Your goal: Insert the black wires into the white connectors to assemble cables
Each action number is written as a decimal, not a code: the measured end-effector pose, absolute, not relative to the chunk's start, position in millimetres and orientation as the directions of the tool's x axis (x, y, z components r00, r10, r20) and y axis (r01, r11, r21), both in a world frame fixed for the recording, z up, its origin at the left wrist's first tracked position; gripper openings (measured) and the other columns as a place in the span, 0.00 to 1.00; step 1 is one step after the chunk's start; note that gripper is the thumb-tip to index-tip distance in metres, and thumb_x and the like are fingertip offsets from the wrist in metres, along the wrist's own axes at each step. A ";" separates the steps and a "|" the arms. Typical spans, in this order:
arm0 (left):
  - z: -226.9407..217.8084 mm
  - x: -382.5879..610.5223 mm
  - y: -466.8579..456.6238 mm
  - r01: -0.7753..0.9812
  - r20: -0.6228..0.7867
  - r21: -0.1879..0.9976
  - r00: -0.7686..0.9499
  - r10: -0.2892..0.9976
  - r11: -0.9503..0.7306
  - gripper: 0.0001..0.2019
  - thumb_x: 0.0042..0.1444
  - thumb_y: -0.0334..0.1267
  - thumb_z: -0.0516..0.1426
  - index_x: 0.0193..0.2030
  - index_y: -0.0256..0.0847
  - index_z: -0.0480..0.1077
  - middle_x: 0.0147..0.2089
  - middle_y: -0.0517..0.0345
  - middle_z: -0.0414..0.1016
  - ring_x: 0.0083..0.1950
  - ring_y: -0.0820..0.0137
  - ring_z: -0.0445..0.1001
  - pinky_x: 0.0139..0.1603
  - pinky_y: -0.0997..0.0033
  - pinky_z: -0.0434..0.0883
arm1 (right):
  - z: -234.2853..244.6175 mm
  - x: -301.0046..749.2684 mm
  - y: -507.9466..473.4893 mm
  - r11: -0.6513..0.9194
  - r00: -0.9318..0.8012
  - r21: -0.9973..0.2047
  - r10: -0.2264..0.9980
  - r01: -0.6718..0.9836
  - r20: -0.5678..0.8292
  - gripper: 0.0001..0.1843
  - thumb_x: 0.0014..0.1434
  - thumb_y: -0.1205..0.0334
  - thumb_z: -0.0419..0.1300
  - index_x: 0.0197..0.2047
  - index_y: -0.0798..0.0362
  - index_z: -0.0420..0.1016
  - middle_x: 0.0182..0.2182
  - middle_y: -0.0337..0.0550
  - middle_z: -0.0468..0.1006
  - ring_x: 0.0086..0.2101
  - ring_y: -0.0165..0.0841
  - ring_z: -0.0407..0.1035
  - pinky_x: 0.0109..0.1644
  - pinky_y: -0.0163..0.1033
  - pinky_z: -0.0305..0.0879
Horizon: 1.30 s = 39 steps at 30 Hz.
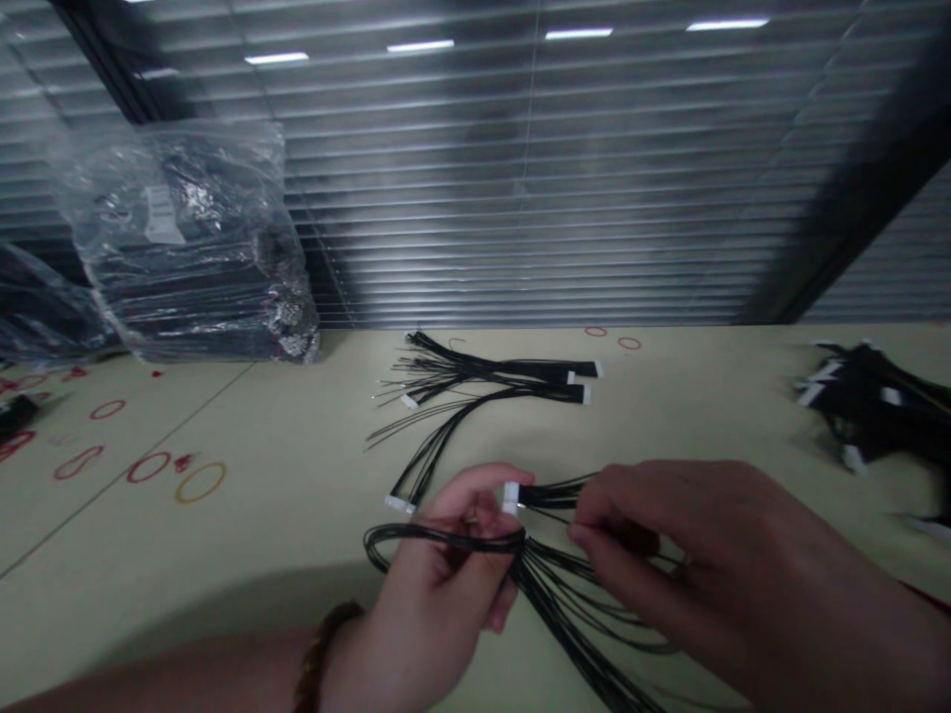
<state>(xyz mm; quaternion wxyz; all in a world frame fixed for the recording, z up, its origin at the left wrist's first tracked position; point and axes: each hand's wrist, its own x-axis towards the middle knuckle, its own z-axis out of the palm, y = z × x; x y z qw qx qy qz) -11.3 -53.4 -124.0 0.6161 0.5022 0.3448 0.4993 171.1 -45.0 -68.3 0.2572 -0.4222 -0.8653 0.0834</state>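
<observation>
My left hand (453, 584) is closed around a wire harness, a bundle of thin black wires (565, 614) that loops over the thumb and fans out to the lower right. Between its fingertips stands a white connector (511, 497) with black wires running out to the right. At the right side of that connector, my right hand (669, 555) pinches a single black wire (550, 516) between thumb and forefinger. The wire's tip is at or close to the connector; whether it sits inside I cannot tell. Fingers of the right hand hide part of the wires.
Beyond my hands lie several black wire harnesses (512, 381) with white connectors. More harnesses (877, 396) are piled at the right. A clear plastic bag (200, 267) full of wires stands at the back left, before the blinds (594, 198). Rubber bands (200, 482) lie scattered on the table.
</observation>
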 end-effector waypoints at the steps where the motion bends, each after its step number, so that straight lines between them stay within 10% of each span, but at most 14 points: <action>1: -124.3 -10.8 -54.0 -0.272 0.092 0.962 0.270 0.958 -0.016 0.07 0.61 0.39 0.55 0.46 0.45 0.66 0.27 0.67 0.59 0.18 0.84 0.55 0.16 0.85 0.54 | -69.6 170.9 -45.4 0.636 -0.515 -0.349 0.767 0.688 0.383 0.07 0.57 0.68 0.54 0.28 0.49 0.67 0.22 0.29 0.69 0.22 0.26 0.61 0.26 0.35 0.48; 11: -124.0 -10.8 -43.8 -0.238 -0.002 0.970 0.181 0.984 0.046 0.10 0.58 0.39 0.56 0.45 0.41 0.64 0.25 0.69 0.59 0.16 0.84 0.55 0.14 0.85 0.52 | -65.7 176.9 -44.3 0.677 -0.529 -0.044 0.611 0.734 0.589 0.07 0.62 0.63 0.51 0.36 0.52 0.68 0.30 0.37 0.72 0.29 0.29 0.66 0.33 0.37 0.57; 16: -122.3 -11.9 -40.2 -0.234 -0.028 0.971 0.111 0.993 0.054 0.13 0.56 0.38 0.57 0.48 0.41 0.64 0.25 0.69 0.60 0.17 0.83 0.56 0.14 0.86 0.53 | -81.2 191.1 -60.3 0.791 -0.701 0.022 0.528 0.611 0.479 0.16 0.55 0.73 0.45 0.27 0.50 0.71 0.19 0.35 0.71 0.13 0.25 0.53 0.19 0.38 0.45; 22: -120.5 -11.6 -45.3 -0.237 -0.005 0.971 0.104 0.995 0.029 0.11 0.57 0.36 0.56 0.47 0.42 0.65 0.25 0.69 0.60 0.16 0.85 0.56 0.14 0.87 0.52 | -83.1 162.6 -48.7 0.597 -0.614 -0.383 0.784 0.704 0.094 0.15 0.59 0.68 0.49 0.28 0.50 0.74 0.25 0.35 0.76 0.25 0.28 0.68 0.29 0.33 0.56; 26: -120.7 -11.0 -47.5 -0.225 0.031 0.974 0.118 0.992 -0.004 0.09 0.58 0.37 0.55 0.46 0.43 0.65 0.24 0.70 0.60 0.15 0.84 0.57 0.14 0.87 0.53 | -80.2 153.4 -35.9 0.537 -0.607 -0.574 0.790 0.618 0.085 0.12 0.58 0.68 0.53 0.25 0.50 0.72 0.22 0.29 0.73 0.23 0.22 0.63 0.29 0.29 0.52; 39: -124.1 -11.3 -46.0 -0.201 0.005 0.979 0.130 0.992 0.021 0.10 0.59 0.37 0.54 0.47 0.42 0.63 0.26 0.68 0.61 0.16 0.84 0.56 0.14 0.86 0.53 | -77.4 177.0 -38.8 0.619 -0.533 -0.318 0.783 0.718 0.322 0.19 0.63 0.55 0.50 0.26 0.54 0.74 0.17 0.39 0.67 0.23 0.27 0.62 0.28 0.31 0.56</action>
